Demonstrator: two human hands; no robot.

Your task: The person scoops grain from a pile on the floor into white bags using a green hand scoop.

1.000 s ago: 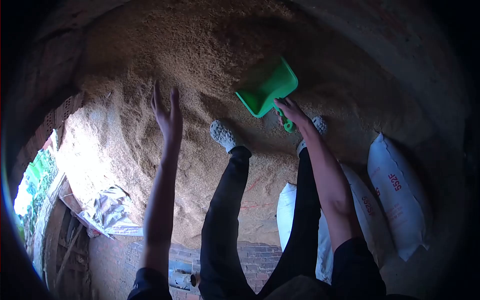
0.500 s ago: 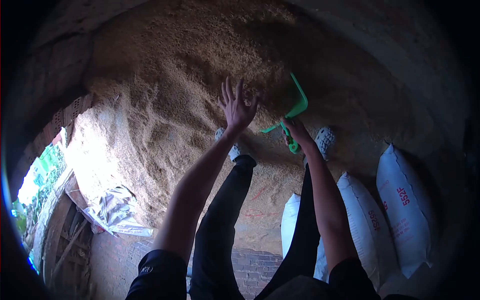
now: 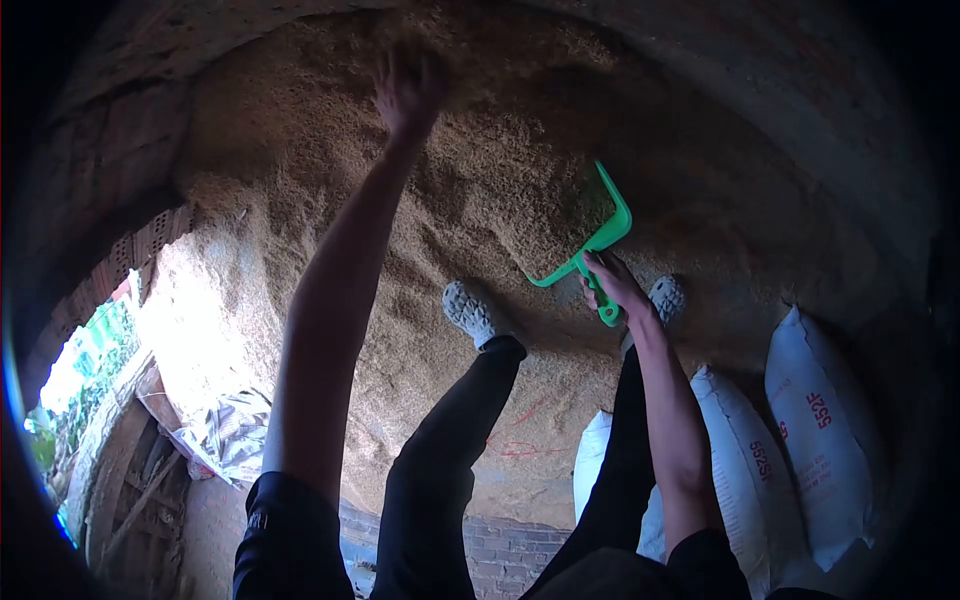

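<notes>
My right hand (image 3: 620, 280) is closed round the handle of a green dustpan (image 3: 613, 230). The pan lies against a heap of loose brown grain or husks (image 3: 480, 190), and some of that material sits inside it. Farther up the heap, my left hand (image 3: 405, 95) reaches out with its fingers apart. Its fingertips are dim in the shade and appear to touch the heap; I make out nothing held in it.
Full white sacks (image 3: 820, 440) with red print stand at the lower right. My light, holed shoes (image 3: 470, 310) rest at the heap's near edge. A crumpled sheet (image 3: 230, 435) lies at the left, near a bright opening and a brick wall (image 3: 510, 545).
My left hand has moved up and to the left, deeper over the heap. The dustpan has shifted slightly right and down, and more loose material now shows in it.
</notes>
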